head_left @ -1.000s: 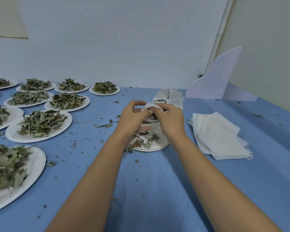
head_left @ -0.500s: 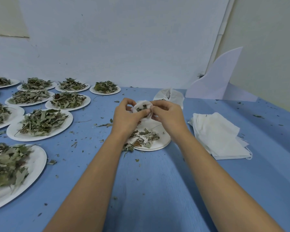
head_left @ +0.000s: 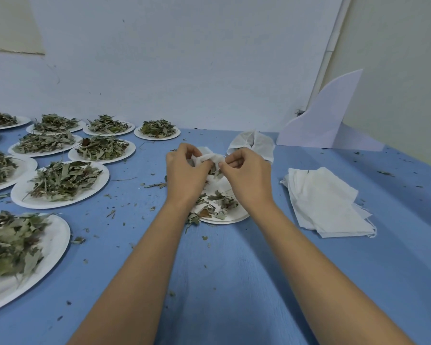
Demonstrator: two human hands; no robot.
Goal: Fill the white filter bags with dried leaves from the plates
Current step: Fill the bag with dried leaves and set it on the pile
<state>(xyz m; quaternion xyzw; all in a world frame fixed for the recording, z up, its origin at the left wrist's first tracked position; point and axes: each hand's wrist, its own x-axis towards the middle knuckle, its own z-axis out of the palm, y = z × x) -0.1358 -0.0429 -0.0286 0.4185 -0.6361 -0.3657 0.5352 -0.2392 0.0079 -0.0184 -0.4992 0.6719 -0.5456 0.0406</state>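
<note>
Head view, centre of the frame: the left hand (head_left: pixel 184 173) and right hand (head_left: pixel 246 175) both pinch a crumpled white filter bag (head_left: pixel 209 158) between thumb and curled fingers, holding it just above a small paper plate (head_left: pixel 232 216). The bag's top is bunched, and dark dried leaves show below it between the hands. A thin scatter of leaves (head_left: pixel 217 202) lies on that plate. Just behind the hands, another puffed white bag (head_left: pixel 254 143) sits on the blue table (head_left: pixel 234 270). At right lies a stack of flat bags (head_left: pixel 326 200). Across the left half stand plates heaped with leaves (head_left: pixel 60 185).
</note>
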